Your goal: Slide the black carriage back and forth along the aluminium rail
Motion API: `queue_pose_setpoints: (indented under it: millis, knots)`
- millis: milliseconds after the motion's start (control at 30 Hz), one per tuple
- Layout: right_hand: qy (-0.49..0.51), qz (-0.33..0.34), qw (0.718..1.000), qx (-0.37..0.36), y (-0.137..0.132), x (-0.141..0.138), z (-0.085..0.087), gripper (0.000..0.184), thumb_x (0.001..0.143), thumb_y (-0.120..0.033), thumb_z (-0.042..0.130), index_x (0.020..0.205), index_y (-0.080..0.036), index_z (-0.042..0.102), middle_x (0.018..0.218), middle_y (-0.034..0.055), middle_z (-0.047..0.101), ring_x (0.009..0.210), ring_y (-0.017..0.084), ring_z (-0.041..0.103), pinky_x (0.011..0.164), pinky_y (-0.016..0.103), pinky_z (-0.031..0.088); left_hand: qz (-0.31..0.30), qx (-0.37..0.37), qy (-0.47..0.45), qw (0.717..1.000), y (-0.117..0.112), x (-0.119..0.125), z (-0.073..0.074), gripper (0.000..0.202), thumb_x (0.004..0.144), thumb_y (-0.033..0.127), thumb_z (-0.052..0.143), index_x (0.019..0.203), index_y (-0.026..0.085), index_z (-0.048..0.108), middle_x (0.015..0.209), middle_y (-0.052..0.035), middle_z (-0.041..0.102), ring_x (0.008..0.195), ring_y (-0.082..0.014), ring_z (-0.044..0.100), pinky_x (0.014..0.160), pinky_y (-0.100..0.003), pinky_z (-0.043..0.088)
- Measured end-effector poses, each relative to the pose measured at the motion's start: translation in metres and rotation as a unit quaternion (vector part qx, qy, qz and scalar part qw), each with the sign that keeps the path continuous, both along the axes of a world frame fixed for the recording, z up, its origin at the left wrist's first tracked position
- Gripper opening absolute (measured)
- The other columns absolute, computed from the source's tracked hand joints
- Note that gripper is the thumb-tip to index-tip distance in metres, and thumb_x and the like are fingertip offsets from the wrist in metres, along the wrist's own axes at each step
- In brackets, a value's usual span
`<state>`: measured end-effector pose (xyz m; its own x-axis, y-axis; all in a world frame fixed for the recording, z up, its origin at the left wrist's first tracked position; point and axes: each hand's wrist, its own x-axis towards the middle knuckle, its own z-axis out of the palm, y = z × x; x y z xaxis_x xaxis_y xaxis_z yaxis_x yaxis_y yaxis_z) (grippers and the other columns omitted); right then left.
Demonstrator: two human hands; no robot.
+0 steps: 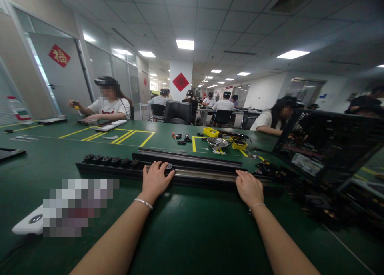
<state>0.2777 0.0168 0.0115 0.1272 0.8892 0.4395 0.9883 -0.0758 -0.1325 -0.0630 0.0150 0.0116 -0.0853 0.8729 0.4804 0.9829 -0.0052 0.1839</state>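
Note:
A long black power strip with a metal rail lies across the green table in front of me. My left hand rests on its near edge, fingers curled over a small black socket part. My right hand lies on the strip further right, fingers bent over its edge. A row of black socket modules sits in the strip's left part. Both wrists wear thin bracelets.
A white device lies at the near left. A yellow bin, a metal bowl and small tools sit beyond the strip. A black open computer case stands at the right. Other people work at the far side of the table and behind.

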Motion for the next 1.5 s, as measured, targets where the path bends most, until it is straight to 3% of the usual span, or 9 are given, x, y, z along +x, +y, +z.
queue_pose_setpoints:
  millis: [200,500,933,1500]
  knots:
    - [0.002,0.003,1.0,0.007,0.0,0.0,0.0,0.047,0.087,-0.029,0.027,0.121,-0.021,0.057,0.126,0.003,0.057,0.12,0.019,0.045,0.096,0.037,0.034,0.002,-0.012,0.0,1.0,0.001,0.001,-0.002,0.052,0.085,0.057,0.033,0.124,0.027,0.051,0.135,-0.01,0.049,0.129,-0.0283,0.035,0.106,-0.055,0.017]
    - [0.005,0.003,1.0,0.01,0.002,0.002,-0.003,0.047,0.086,-0.028,0.028,0.121,-0.02,0.057,0.127,0.0026,0.056,0.12,0.019,0.045,0.097,0.036,0.032,-0.042,-0.002,-0.004,0.999,0.0,0.006,-0.003,0.051,0.088,0.051,0.028,0.125,0.022,0.049,0.132,-0.008,0.052,0.129,-0.024,0.036,0.107,-0.053,0.017]
    - [-0.004,0.0,1.0,0.006,0.001,0.001,-0.002,0.047,0.087,-0.029,0.027,0.122,-0.021,0.057,0.127,0.0029,0.056,0.12,0.019,0.045,0.097,0.036,0.033,-0.038,-0.02,-0.004,0.999,-0.002,0.01,0.002,0.05,0.087,0.052,0.032,0.126,0.025,0.049,0.132,-0.0089,0.051,0.128,-0.0261,0.037,0.106,-0.054,0.016]
    - [0.003,0.003,1.0,0.006,0.001,0.001,-0.001,0.047,0.086,-0.029,0.028,0.122,-0.021,0.057,0.127,0.003,0.056,0.12,0.02,0.045,0.097,0.037,0.032,-0.064,-0.007,0.005,0.998,0.0,0.015,-0.003,0.052,0.088,0.05,0.03,0.129,0.023,0.046,0.132,-0.0078,0.052,0.128,-0.0243,0.038,0.107,-0.049,0.021]
